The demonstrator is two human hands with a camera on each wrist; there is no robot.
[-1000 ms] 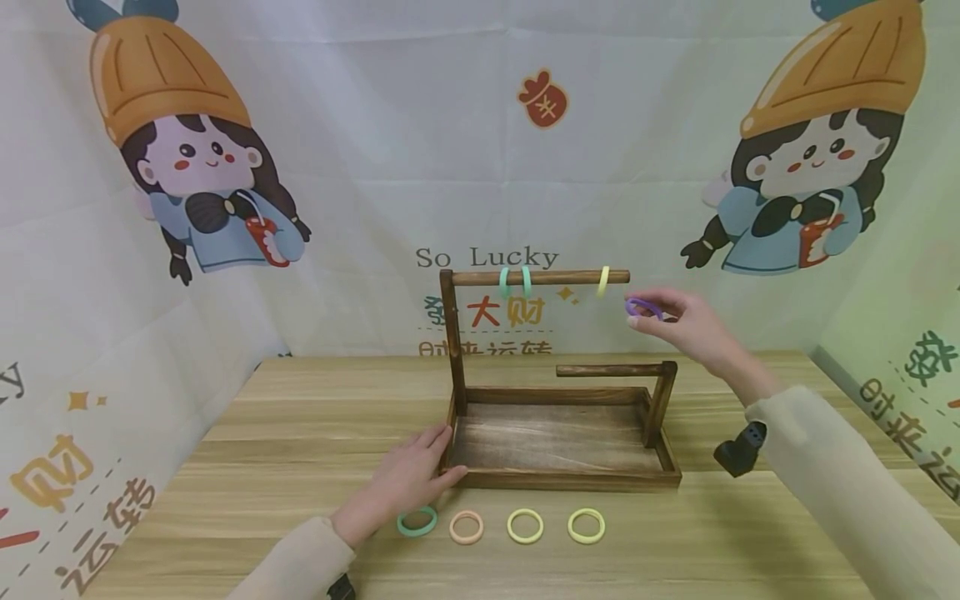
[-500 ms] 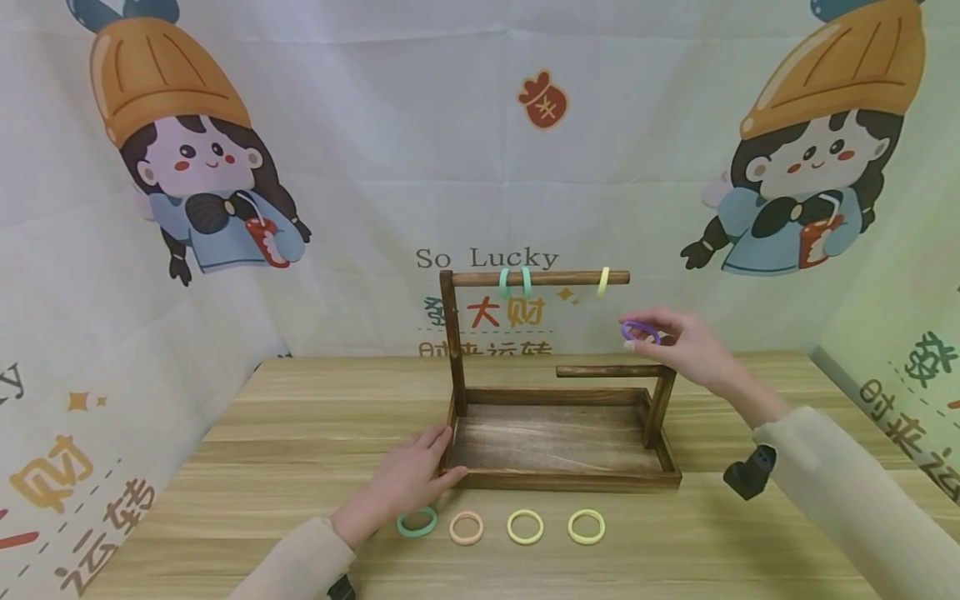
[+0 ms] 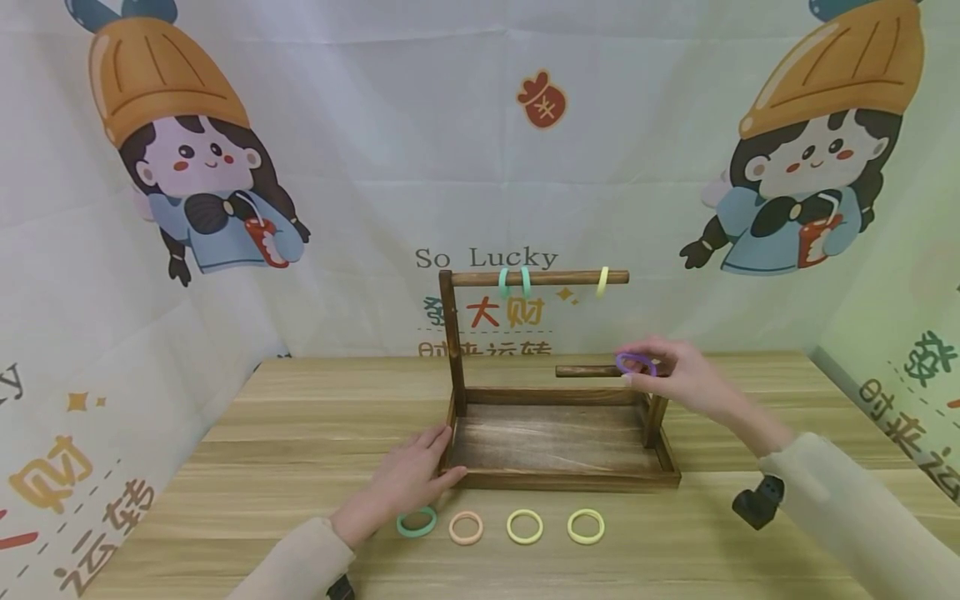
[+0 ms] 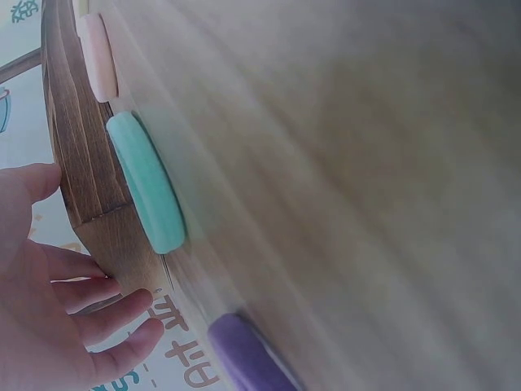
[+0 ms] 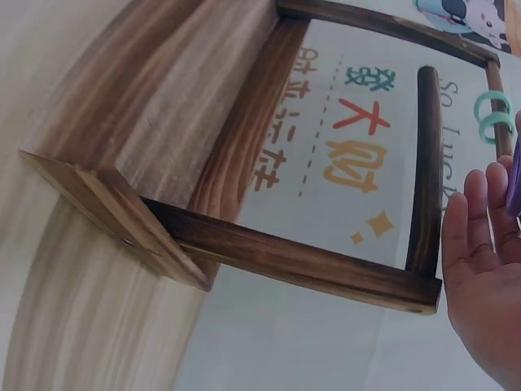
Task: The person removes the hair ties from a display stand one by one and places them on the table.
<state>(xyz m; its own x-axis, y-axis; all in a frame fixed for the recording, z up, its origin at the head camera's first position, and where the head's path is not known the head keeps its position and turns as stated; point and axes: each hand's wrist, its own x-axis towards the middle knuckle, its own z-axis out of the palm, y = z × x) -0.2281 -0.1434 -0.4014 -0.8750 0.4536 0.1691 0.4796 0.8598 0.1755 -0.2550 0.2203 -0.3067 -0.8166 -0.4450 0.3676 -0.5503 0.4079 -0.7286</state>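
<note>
In the head view my right hand (image 3: 686, 377) pinches a purple ring (image 3: 636, 364) between thumb and fingers, overlapping the lower bar (image 3: 585, 372) of a dark wooden rack. The ring's edge (image 5: 514, 183) shows at the border of the right wrist view. My left hand (image 3: 401, 479) rests on the left front corner of the rack's tray (image 3: 562, 480), thumb along the front edge and fingers at the side. Two mint rings (image 3: 526, 282) and a yellow ring (image 3: 602, 282) hang on the upper bar (image 3: 566, 277).
In front of the tray lie a green ring (image 3: 417, 522), an orange ring (image 3: 467, 527) and two yellow rings (image 3: 525, 527). Another purple ring (image 4: 248, 352) lies near my left wrist, hidden in the head view. A printed cloth (image 3: 360, 150) stands behind the wooden table (image 3: 300, 400).
My right hand has come down with the purple ring, from beside the upper bar's end to the lower bar. The left hand has stayed at the tray corner.
</note>
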